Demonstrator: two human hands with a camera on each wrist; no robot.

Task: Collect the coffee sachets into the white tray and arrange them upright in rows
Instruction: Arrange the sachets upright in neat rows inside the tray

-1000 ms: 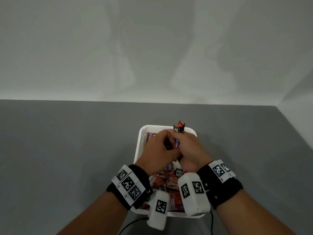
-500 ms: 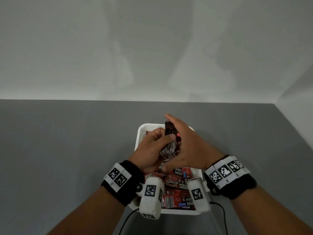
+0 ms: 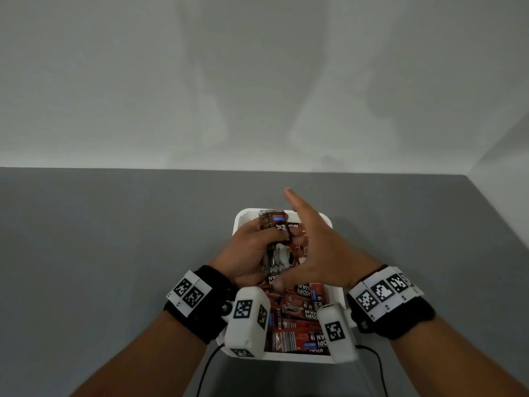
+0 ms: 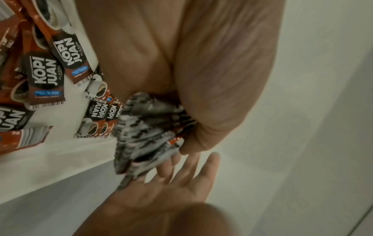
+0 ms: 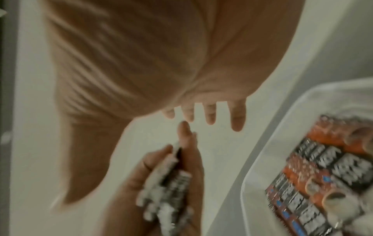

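The white tray (image 3: 240, 222) lies on the grey table and holds several red-brown coffee sachets (image 3: 297, 319) lying flat in a loose pile. My left hand (image 3: 252, 250) grips a bundle of sachets (image 3: 277, 239) upright over the tray's far half. My right hand (image 3: 315, 242) is next to the bundle on its right, fingers straight and spread, holding nothing. In the left wrist view the bundle (image 4: 147, 132) is blurred in my curled fingers, with loose sachets (image 4: 44, 79) beside it. The right wrist view shows my straight fingers (image 5: 210, 115), the bundle (image 5: 167, 191) and the tray (image 5: 262, 151).
The grey table (image 3: 114, 253) spreads to both sides of the tray and beyond it. White walls stand behind and at the right (image 3: 503, 173). A black cable (image 3: 206, 368) hangs at the table's near edge under my wrists.
My right hand has let go of the bundle and straightened its fingers forward, drawing slightly to the right. The left hand keeps its hold on the sachets, now more upright.
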